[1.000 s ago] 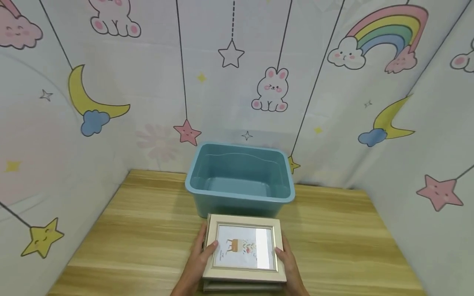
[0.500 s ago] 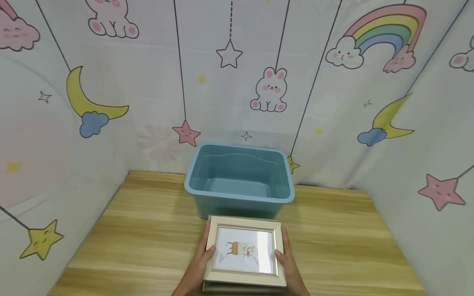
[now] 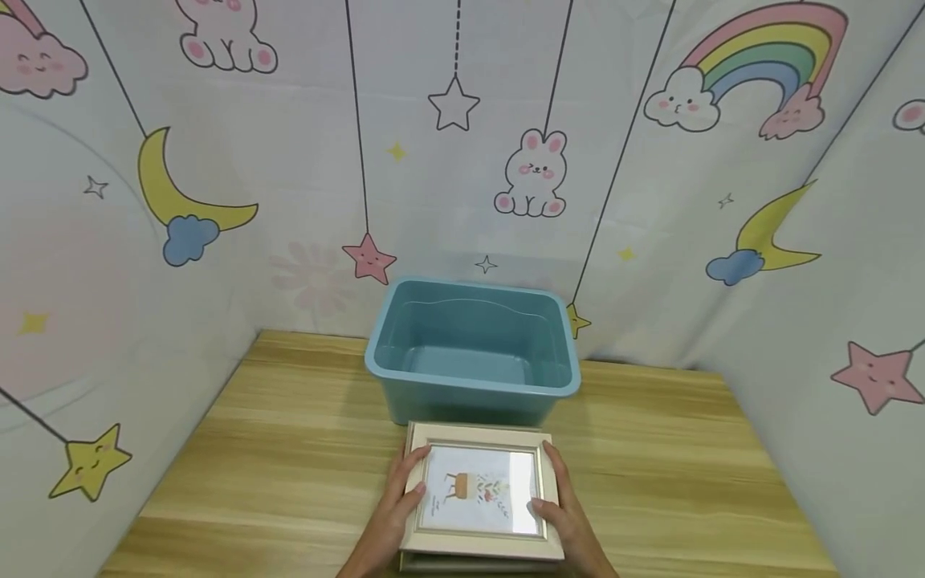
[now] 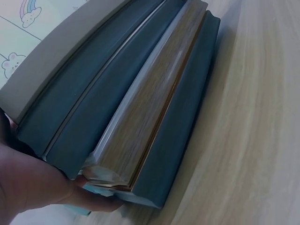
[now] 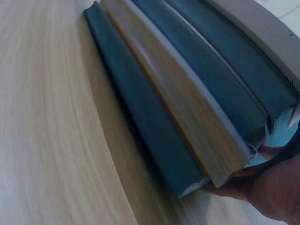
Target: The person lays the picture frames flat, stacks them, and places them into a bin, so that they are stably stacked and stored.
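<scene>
A cream picture frame (image 3: 480,491) with a printed card behind its glass tops a stack in front of the tub. My left hand (image 3: 390,510) holds its left side, thumb and a finger over the border. On the opposite side, my right hand (image 3: 569,522) grips with its thumb at the glass edge. Beneath it, in the left wrist view, are dark teal frames (image 4: 89,70), a wood-grain frame (image 4: 145,108) and another dark teal frame (image 4: 185,122) at the bottom. In the right wrist view, fingers (image 5: 229,190) lie along the end of the wood-grain frame (image 5: 173,93).
Just behind the stack stands a blue plastic tub (image 3: 473,384), its inside bare. Wood-grain tabletop (image 3: 289,449) spreads to both sides. A white cloth (image 3: 433,193) printed with stars, moons and rabbits encloses the back and sides.
A finger of each hand has come up onto the top frame's border beside the thumb. The stack stays in nearly the same place, and the head view has shifted slightly.
</scene>
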### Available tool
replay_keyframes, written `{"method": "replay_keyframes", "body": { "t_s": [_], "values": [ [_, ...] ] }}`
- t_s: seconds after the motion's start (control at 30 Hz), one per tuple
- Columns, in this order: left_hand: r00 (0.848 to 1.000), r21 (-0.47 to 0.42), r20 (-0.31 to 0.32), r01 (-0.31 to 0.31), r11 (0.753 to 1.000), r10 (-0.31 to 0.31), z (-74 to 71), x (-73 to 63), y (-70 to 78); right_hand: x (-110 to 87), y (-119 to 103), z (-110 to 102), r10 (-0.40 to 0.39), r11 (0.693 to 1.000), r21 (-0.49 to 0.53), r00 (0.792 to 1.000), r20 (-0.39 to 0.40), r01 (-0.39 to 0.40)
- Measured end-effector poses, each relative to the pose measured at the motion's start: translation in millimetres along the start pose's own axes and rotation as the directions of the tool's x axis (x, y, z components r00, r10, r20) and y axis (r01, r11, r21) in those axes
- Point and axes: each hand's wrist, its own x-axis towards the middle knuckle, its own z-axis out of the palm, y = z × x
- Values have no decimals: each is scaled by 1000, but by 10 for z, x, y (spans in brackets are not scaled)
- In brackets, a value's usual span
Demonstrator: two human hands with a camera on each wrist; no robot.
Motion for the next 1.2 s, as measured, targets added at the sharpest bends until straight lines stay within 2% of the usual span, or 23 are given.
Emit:
{"method": "replay_keyframes", "body": {
  "t_s": [0.27,0.63,0.77,0.9,1.03,1.2],
  "values": [
    [999,-53,-7,45,998,-46,7,-18,5,-22,34,15,-59,998,-9,996,-67,58],
    [993,0,-37,113,994,-113,7,-131,131,-95,-25,57,-56,998,6,996,-64,56],
    [994,40,-63,96,995,-94,-2,-179,211,-131,-117,85,-55,997,46,997,-50,58],
    [996,67,-82,50,997,-44,-23,-223,286,-164,-236,118,-42,998,42,998,-50,44],
    [997,79,-77,-1,997,7,-62,-260,358,-206,-371,144,-48,999,14,998,-47,49],
    [998,71,-60,-26,997,30,-114,-297,461,-256,-549,170,-17,1000,14,998,-62,18]
  ]
}}
